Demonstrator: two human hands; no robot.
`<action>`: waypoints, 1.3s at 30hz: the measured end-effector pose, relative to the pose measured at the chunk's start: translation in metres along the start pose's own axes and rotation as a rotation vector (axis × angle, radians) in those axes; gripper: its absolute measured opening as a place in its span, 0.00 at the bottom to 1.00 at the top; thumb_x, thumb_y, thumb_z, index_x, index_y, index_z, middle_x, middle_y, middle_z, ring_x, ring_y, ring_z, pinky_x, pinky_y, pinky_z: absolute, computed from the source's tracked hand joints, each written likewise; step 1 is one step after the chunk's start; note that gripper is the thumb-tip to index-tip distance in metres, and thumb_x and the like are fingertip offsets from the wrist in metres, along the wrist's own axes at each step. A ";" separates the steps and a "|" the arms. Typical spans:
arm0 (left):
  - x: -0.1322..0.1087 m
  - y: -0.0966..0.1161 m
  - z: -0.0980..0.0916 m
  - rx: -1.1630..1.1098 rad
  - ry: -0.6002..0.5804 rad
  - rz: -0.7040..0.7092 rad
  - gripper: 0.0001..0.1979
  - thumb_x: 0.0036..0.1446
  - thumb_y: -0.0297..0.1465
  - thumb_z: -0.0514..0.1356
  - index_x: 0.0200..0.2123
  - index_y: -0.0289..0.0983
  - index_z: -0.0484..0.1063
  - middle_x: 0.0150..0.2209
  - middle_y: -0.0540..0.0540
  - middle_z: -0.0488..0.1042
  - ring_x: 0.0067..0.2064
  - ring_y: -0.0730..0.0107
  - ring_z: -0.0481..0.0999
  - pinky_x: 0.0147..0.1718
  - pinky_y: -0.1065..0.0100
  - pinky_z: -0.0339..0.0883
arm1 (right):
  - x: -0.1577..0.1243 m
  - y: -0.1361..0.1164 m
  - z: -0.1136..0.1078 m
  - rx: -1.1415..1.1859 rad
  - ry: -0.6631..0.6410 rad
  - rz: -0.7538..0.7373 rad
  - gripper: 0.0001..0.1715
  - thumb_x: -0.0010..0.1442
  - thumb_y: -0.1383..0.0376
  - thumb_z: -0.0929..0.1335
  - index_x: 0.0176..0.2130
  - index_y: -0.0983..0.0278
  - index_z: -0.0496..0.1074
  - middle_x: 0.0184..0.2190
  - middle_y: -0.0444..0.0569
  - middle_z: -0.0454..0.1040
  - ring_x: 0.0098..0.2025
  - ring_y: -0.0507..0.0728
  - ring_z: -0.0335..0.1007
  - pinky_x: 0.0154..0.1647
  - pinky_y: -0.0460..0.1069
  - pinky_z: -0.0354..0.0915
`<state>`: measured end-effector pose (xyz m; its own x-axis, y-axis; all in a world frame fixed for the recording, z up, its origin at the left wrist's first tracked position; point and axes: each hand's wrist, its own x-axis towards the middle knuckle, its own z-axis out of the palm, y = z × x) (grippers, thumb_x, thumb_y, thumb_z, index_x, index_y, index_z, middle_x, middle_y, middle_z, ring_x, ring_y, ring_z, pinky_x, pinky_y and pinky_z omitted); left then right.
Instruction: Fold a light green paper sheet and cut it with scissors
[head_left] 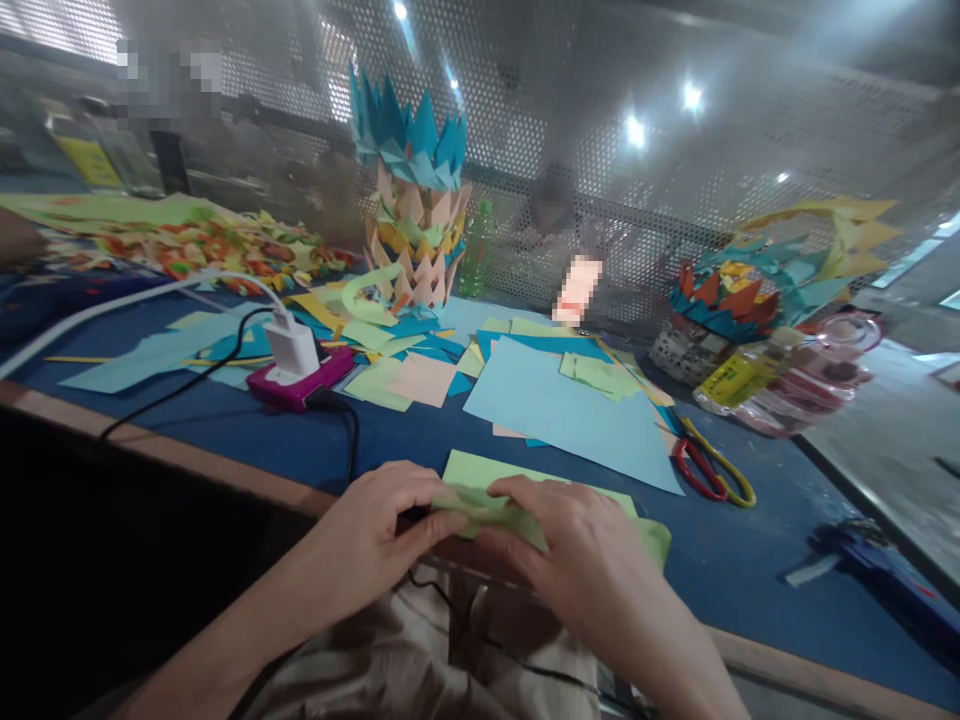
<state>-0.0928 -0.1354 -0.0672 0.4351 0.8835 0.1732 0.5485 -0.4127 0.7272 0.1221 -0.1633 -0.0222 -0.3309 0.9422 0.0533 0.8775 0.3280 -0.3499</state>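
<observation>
A sheet of light green paper [536, 478] lies at the table's front edge, its near side curled up under my fingers. My left hand [401, 510] pinches the curled part on the left, thumb below and fingers above. My right hand [562, 520] grips the same paper further right, its thumb close to the left one. Part of the paper is hidden beneath my right hand, and its end shows past the wrist. Just beyond is a large light blue sheet [570, 410], with smaller green pieces [600, 375] on top.
Red-and-yellow-handled scissors [712, 465] and a blue glue gun [892, 570] lie to the right. A purple power strip [300, 380] holds a white charger [291, 345]. Behind stand a tall stack of paper crowns [416, 190], a green bottle [474, 260] and a heap of paper scraps [217, 245].
</observation>
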 end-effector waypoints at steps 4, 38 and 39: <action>0.001 0.005 0.000 0.000 0.046 -0.085 0.10 0.67 0.39 0.55 0.45 0.45 0.75 0.37 0.54 0.79 0.41 0.66 0.77 0.39 0.70 0.64 | 0.007 0.001 0.009 0.276 -0.002 0.054 0.12 0.64 0.63 0.70 0.48 0.51 0.74 0.34 0.38 0.81 0.34 0.56 0.77 0.32 0.47 0.62; -0.008 -0.005 0.028 0.188 0.286 -0.025 0.21 0.60 0.27 0.58 0.54 0.50 0.62 0.37 0.53 0.71 0.44 0.62 0.73 0.46 0.61 0.65 | 0.013 0.013 0.042 0.079 0.110 0.005 0.26 0.60 0.73 0.66 0.56 0.58 0.69 0.50 0.47 0.79 0.47 0.64 0.76 0.46 0.57 0.67; -0.009 -0.005 0.029 0.194 0.286 -0.031 0.21 0.60 0.27 0.58 0.54 0.50 0.62 0.37 0.53 0.71 0.45 0.62 0.73 0.47 0.61 0.64 | 0.013 0.013 0.042 0.078 0.111 0.005 0.26 0.60 0.73 0.66 0.57 0.59 0.69 0.50 0.48 0.78 0.47 0.64 0.76 0.46 0.58 0.67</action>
<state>-0.0788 -0.1476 -0.0911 0.2139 0.9111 0.3523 0.6955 -0.3953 0.6000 0.1143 -0.1496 -0.0654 -0.2827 0.9469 0.1533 0.8477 0.3214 -0.4221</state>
